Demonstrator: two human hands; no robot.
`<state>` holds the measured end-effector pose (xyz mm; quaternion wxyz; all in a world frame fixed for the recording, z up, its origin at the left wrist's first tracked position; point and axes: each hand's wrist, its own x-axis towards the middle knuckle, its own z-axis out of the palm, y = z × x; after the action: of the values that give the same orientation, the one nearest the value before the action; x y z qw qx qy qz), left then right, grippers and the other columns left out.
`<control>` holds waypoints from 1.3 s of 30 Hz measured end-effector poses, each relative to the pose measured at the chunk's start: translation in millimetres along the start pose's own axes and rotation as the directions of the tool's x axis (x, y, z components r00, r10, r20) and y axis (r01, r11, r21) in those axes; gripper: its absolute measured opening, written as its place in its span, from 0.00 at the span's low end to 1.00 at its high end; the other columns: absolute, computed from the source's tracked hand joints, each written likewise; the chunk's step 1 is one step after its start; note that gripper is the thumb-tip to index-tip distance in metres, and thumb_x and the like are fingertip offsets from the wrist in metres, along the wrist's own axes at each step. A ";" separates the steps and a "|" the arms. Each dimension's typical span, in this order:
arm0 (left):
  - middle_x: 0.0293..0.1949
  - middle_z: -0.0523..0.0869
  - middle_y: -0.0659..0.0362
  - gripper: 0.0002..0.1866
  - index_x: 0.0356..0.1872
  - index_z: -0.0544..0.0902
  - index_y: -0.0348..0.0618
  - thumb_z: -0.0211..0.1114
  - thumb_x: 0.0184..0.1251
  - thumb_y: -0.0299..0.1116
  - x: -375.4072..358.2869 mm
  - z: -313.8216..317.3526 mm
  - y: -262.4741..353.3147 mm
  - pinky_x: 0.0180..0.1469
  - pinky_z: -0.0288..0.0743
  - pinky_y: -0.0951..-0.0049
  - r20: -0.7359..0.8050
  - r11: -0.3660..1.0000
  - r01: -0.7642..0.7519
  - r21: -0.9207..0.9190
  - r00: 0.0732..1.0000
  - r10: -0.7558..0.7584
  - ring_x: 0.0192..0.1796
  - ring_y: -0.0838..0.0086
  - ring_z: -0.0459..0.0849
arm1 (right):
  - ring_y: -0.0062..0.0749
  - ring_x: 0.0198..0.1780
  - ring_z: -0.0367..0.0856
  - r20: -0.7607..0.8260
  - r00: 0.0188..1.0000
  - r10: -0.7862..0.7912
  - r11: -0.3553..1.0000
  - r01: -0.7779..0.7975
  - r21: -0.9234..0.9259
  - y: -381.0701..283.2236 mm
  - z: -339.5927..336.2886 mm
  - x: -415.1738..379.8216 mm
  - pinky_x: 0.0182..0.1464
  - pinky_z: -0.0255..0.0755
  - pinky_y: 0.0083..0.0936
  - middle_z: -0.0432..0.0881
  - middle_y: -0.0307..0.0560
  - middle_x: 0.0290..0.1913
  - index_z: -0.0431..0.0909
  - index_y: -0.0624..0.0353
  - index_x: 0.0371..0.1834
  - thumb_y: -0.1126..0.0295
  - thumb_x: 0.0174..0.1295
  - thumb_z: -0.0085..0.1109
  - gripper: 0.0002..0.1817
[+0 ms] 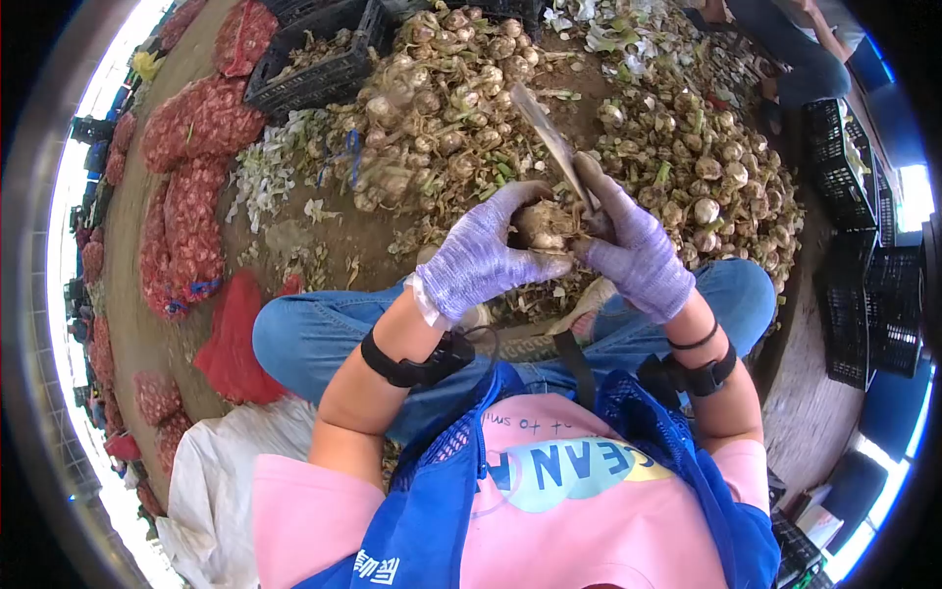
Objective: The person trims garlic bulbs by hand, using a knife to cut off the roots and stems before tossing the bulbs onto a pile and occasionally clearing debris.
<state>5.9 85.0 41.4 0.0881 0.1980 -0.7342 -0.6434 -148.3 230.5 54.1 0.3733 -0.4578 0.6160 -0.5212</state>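
Purple knit gloves cover both of my hands. My left hand (481, 257) is cupped around one garlic bulb (543, 226), fingers closed over its near side, wrist bent inward. My right hand (636, 250) is closed on the handle of one knife (551, 142), thumb pressing along the top; the blade angles up and away to the left, its base touching the bulb. The bulb sits between the two hands, held above my knees and just in front of the big garlic heap (442, 108).

I count one heap straight ahead and a second garlic pile (706, 167) to the right, too many bulbs in each to number. Each forearm carries one black strap (412, 368) near the wrist; the right one also wears a thin black band. Both elbows are tucked in, forearms converging over my jeans (314, 339).

On the ground's left edge lie red mesh sacks (196, 128), at least four filled ones that I can make out. One black crate (319, 59) stands at the far left of the heap, and stacked black crates (859, 294) line the right edge; I cannot count those exactly. Another person's leg (800, 49) shows at the far right corner.
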 end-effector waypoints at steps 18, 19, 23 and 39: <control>0.43 0.84 0.55 0.30 0.52 0.75 0.39 0.77 0.52 0.43 -11.8 -9.7 38.5 0.53 0.81 0.69 -0.040 0.974 -0.126 -0.188 0.992 0.120 0.45 0.74 0.84 | 0.42 0.20 0.76 0.418 0.819 -0.394 0.657 0.569 -0.494 -41.6 -10.2 -11.7 0.23 0.69 0.36 0.73 0.44 0.23 0.69 0.43 0.68 0.54 0.57 0.62 0.33; 0.43 0.84 0.56 0.31 0.52 0.75 0.39 0.79 0.48 0.41 -13.3 -9.1 36.8 0.52 0.81 0.70 -0.056 0.976 -0.180 -0.121 0.983 0.175 0.45 0.75 0.83 | 0.42 0.20 0.76 0.425 0.817 -0.389 0.647 0.571 -0.505 -39.5 -9.6 -12.4 0.22 0.69 0.36 0.73 0.44 0.23 0.69 0.42 0.68 0.54 0.57 0.62 0.33; 0.42 0.83 0.58 0.35 0.51 0.75 0.38 0.83 0.40 0.38 -17.8 -8.2 51.1 0.52 0.79 0.73 -0.046 0.966 -0.215 0.144 0.974 0.224 0.44 0.78 0.81 | 0.41 0.20 0.76 0.431 0.805 -0.407 0.618 0.590 -0.519 -34.4 -6.8 -13.9 0.22 0.69 0.36 0.73 0.44 0.23 0.68 0.41 0.69 0.52 0.58 0.60 0.33; 0.45 0.82 0.54 0.36 0.55 0.73 0.40 0.81 0.41 0.33 -37.6 -7.1 38.3 0.49 0.78 0.70 -0.101 0.843 -0.420 0.335 0.874 0.476 0.45 0.71 0.81 | 0.43 0.40 0.85 -0.110 0.992 -0.069 0.781 -0.014 -0.624 43.3 -46.7 -19.8 0.44 0.78 0.32 0.85 0.50 0.42 0.69 0.57 0.67 0.67 0.62 0.59 0.28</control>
<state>35.8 97.4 84.7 0.2711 0.0887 -0.8387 -0.4639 -193.6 265.0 19.4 0.1535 -0.5305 0.7692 -0.3215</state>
